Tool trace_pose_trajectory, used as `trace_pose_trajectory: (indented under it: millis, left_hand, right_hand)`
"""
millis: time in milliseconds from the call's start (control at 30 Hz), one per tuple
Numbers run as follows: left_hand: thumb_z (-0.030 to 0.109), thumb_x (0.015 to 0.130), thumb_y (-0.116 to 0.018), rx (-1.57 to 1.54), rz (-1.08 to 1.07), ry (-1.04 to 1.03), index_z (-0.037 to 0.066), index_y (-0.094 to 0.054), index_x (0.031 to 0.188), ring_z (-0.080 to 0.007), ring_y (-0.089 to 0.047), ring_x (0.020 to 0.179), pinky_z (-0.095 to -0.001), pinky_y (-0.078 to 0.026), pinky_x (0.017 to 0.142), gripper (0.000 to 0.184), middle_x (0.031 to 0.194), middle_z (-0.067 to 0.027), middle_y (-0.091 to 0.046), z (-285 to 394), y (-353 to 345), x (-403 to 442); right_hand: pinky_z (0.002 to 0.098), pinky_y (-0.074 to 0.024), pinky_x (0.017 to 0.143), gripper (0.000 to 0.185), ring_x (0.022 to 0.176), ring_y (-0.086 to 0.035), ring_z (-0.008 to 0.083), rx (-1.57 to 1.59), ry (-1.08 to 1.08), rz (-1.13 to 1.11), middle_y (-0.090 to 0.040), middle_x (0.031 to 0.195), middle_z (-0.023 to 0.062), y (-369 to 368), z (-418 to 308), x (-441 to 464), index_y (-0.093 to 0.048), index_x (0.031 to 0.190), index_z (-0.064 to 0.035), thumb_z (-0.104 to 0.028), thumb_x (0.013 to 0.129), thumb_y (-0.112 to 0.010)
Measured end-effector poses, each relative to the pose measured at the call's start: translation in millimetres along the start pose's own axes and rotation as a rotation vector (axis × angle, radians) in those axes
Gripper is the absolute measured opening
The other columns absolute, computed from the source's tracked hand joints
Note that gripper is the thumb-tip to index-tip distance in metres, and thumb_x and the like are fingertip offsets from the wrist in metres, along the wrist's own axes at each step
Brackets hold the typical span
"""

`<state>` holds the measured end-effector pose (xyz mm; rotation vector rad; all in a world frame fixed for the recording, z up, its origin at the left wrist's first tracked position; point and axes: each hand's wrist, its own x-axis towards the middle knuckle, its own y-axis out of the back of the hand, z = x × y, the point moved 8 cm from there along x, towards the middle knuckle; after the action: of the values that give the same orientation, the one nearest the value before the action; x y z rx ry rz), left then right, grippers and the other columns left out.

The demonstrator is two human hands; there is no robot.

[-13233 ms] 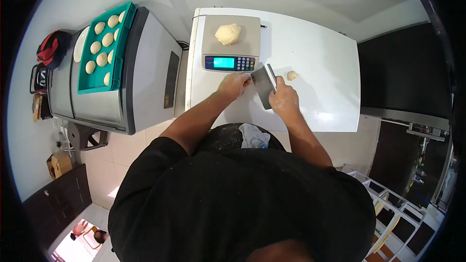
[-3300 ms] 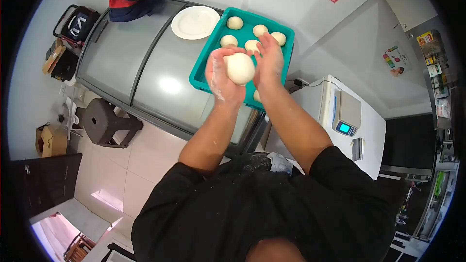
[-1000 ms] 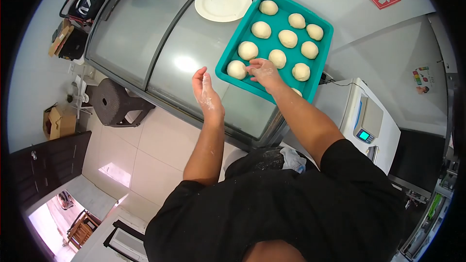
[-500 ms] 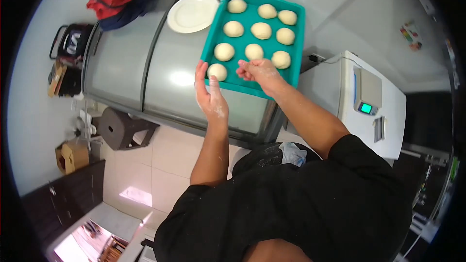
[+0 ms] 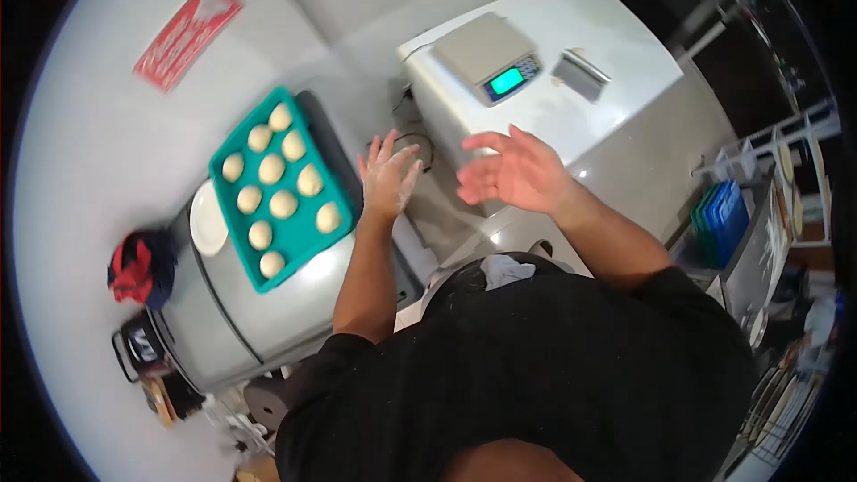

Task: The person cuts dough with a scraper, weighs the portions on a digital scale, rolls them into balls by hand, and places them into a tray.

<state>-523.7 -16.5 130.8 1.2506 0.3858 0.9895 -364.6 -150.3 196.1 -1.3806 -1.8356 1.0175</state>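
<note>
My left hand (image 5: 389, 177), dusted with flour, hangs in the air with fingers spread and nothing in it. It is to the right of a green tray (image 5: 303, 250) that carries several round dough balls (image 5: 284, 204). My right hand (image 5: 518, 171) is also empty, its fingers apart and a little blurred. It hovers in front of the white table (image 5: 616, 120), below a digital kitchen scale (image 5: 486, 49) with a lit green display. Beside the scale lies a dough scraper (image 5: 582, 76) with bits of dough near it.
The tray rests on a glass-topped chest freezer (image 5: 268, 321), partly over a white plate (image 5: 209, 219). A red and navy bag (image 5: 143, 268) sits at the freezer's far end. Blue and green cutting boards (image 5: 721, 219) stand at the right. A cloth (image 5: 505, 271) lies close to my body.
My view has swung right, toward the scale. Both hands have come away from the tray; the right one has opened from its curled shape. The dough balls stay on the tray.
</note>
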Motion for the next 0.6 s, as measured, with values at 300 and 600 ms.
trace_pose_trajectory:
  millis: [300, 600]
  left_hand:
    - [0.019, 0.094, -0.068, -0.690, -0.437, -0.151, 0.007, -0.072, 0.120, -0.0288, -0.068, 0.111, -0.0365, -0.051, 0.098, 0.029, 0.120, -0.0151, -0.072, 266.6, -94.5, 33.0]
    - [0.010, 0.086, -0.071, -0.527, -0.206, -0.158, 0.004, -0.073, 0.110, -0.0286, -0.072, 0.097, -0.0365, -0.056, 0.086, 0.025, 0.104, -0.0171, -0.073, 293.0, -242.5, 166.8]
  right_hand:
    - [0.0355, -0.0493, 0.096, 0.042, 0.112, -0.064, 0.0212, -0.315, 0.182, 0.445, -0.066, 0.126, 0.0138, 129.3, -140.3, -231.2, -0.056, 0.135, -0.0031, -0.034, 0.107, -0.050]
    - [0.0328, -0.0482, 0.093, 0.041, 0.109, -0.064, 0.0195, -0.551, 0.266, 0.763, -0.067, 0.125, 0.0134, 156.0, -221.9, -367.8, -0.056, 0.134, -0.0022, -0.029, 0.103, -0.058]
